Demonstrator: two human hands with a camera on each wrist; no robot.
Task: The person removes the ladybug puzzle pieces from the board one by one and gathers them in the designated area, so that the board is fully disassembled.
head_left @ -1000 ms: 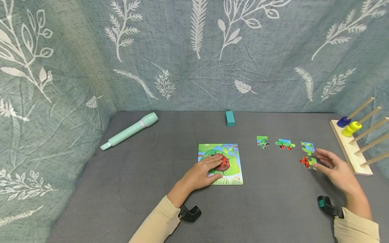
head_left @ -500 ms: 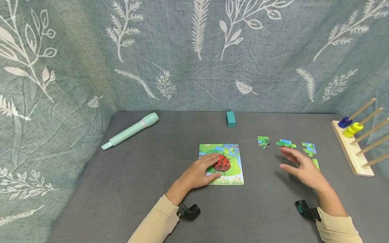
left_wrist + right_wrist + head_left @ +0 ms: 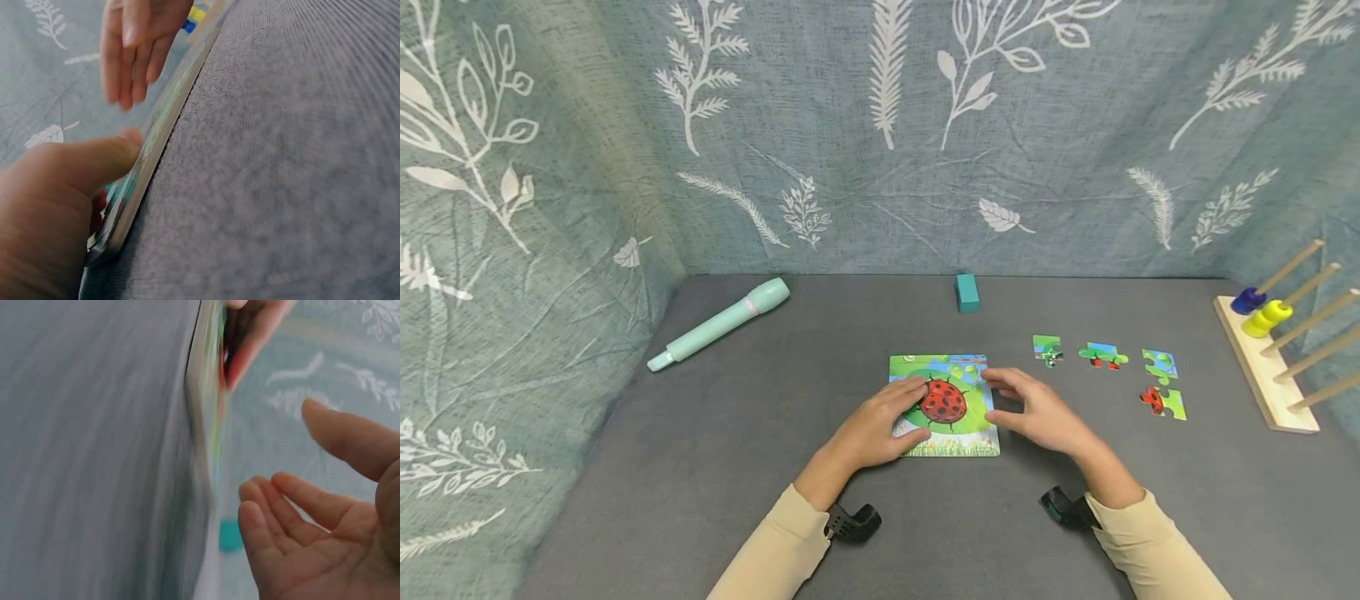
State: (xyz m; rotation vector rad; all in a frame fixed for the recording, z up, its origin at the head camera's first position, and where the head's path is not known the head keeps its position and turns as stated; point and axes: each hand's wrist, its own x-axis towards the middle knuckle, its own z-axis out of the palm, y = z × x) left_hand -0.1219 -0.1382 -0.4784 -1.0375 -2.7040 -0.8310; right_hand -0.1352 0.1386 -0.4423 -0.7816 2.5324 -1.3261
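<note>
A square puzzle board [image 3: 958,445] with a red ladybug picture lies flat on the grey table. My left hand [image 3: 868,429] rests over its left part, fingers loosely spread and the thumb near the front edge. In the left wrist view that thumb [image 3: 103,159] lies along the edge of the board [image 3: 159,137]. My right hand [image 3: 1037,414] hovers at the board's right edge with relaxed fingers and nothing in it. The right wrist view shows its thumb and fingers [image 3: 290,509] apart, the palm bare. Several loose jigsaw pieces lie right of the board, among them a ladybug-red one [image 3: 1163,402].
Behind the board stands a teal block [image 3: 967,293]. A pale green microphone-shaped tube [image 3: 721,323] lies at the back left. A wooden peg stand [image 3: 1266,367] with blue and yellow beads sits at the far right. Patterned cloth [image 3: 850,142] encloses the table's back and sides.
My right hand has swung left from the loose pieces to the board's right edge, uncovering the pieces. My left hand has shifted slightly left on the board.
</note>
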